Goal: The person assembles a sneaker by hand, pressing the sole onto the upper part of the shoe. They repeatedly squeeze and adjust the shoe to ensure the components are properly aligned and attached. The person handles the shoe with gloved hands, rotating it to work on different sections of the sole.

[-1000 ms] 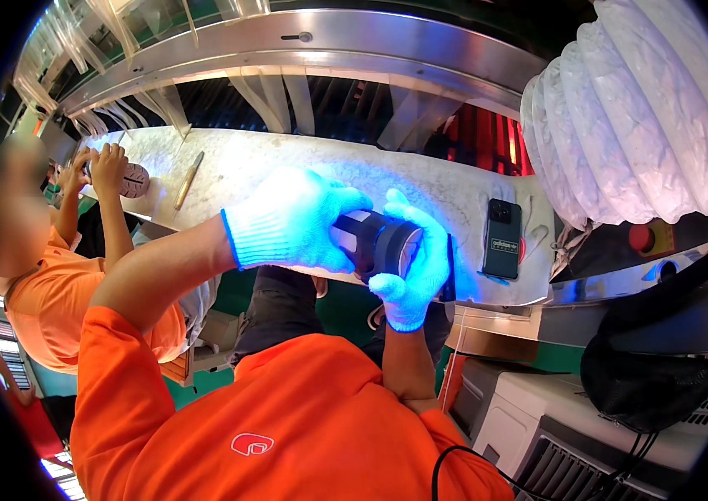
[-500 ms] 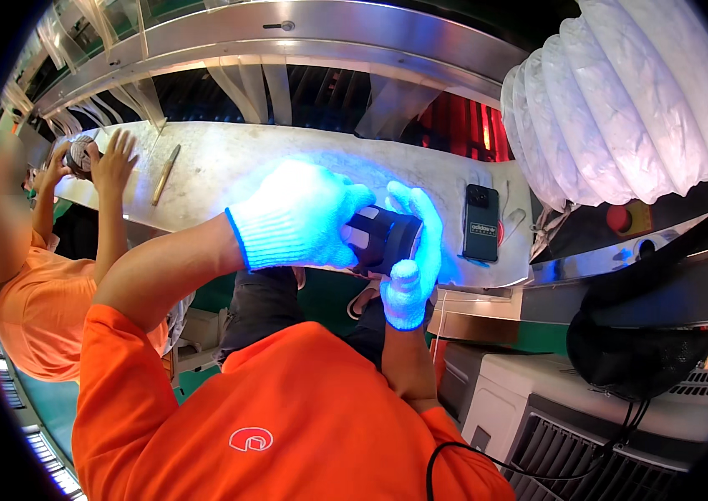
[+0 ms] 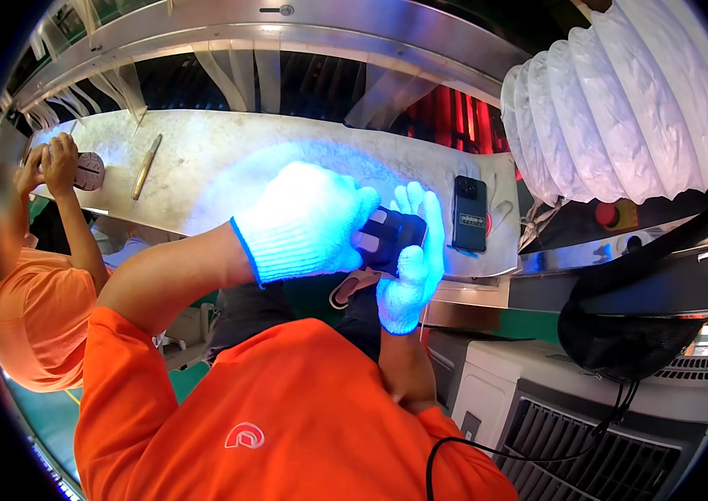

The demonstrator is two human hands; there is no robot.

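Both of my hands wear white knitted gloves, lit bright blue by a strong light. Between them, over the table's near edge, is a dark piece (image 3: 389, 236) with pale patches; its exact kind cannot be made out. My left hand (image 3: 316, 219) is closed on its left side, the glove's back covering part of it. My right hand (image 3: 414, 255) cradles the other side, thumb bent against it and fingers stretched up along the far end. To the right of that hand, a black phone (image 3: 470, 219) lies on the pale tabletop (image 3: 229, 150).
A metal-handled tool (image 3: 147, 167) lies left on the table. Farther left, a person's hands (image 3: 52, 167) hold a patterned rounded piece (image 3: 89, 171). Beyond runs a metal-framed machine (image 3: 304, 37) with plastic strips. A white ribbed duct (image 3: 612, 108) and red button (image 3: 607, 215) are at right.
The dark piece has turned between my gloves, its rounded black end no longer facing right as before. The other person's hands came together on the patterned piece. My view shifted slightly.
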